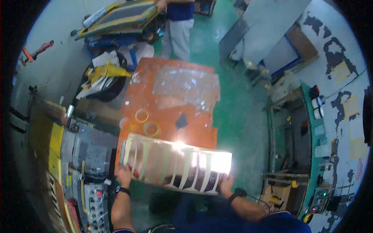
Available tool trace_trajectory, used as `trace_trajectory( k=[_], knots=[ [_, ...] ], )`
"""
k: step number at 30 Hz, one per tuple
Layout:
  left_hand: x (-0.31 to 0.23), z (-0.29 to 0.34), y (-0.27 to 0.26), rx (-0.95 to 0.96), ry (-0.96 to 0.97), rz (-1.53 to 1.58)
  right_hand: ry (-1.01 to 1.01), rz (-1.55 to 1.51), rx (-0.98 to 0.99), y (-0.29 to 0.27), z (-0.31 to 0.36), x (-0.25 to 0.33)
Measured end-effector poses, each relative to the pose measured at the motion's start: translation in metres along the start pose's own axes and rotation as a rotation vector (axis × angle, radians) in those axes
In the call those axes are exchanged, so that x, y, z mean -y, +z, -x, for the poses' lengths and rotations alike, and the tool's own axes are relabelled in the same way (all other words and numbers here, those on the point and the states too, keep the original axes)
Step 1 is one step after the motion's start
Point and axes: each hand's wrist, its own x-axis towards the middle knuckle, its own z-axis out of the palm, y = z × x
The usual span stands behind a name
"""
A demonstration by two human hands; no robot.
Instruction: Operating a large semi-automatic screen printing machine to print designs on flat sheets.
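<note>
A person's two bare hands grasp a glossy, pale-striped rectangular panel (159, 165) at its near corners, the panel stretching between the fingers and away beyond them. The left hand (124, 175) is closed on the left end; the right hand (226, 185) grips the right end, its fingertips partly hidden. Bright light glares off the surface just beyond the right fingers. Past the left fingers, across an orange tabletop (167, 105), lie two yellow tape rings (147, 117), with a dark diamond-shaped piece (181, 121) farther right and a clear plastic sheet (186, 87) beyond. Left of the left fingers stands a knobbed control panel (96, 204); well beyond both hands, a co-worker (180, 31) holds a framed screen (128, 15).
</note>
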Motion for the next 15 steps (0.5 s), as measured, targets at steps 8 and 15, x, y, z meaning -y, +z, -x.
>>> trace_trajectory(
  k=[8,15],
  knots=[
    [-0.018,-0.008,-0.032,0.072,-0.209,0.194,-0.258,-0.010,0.097,-0.050,0.018,0.173],
    [-0.008,0.131,-0.135,0.184,-0.389,0.456,-0.724,-0.083,0.248,-0.090,-0.026,0.231]
  ],
)
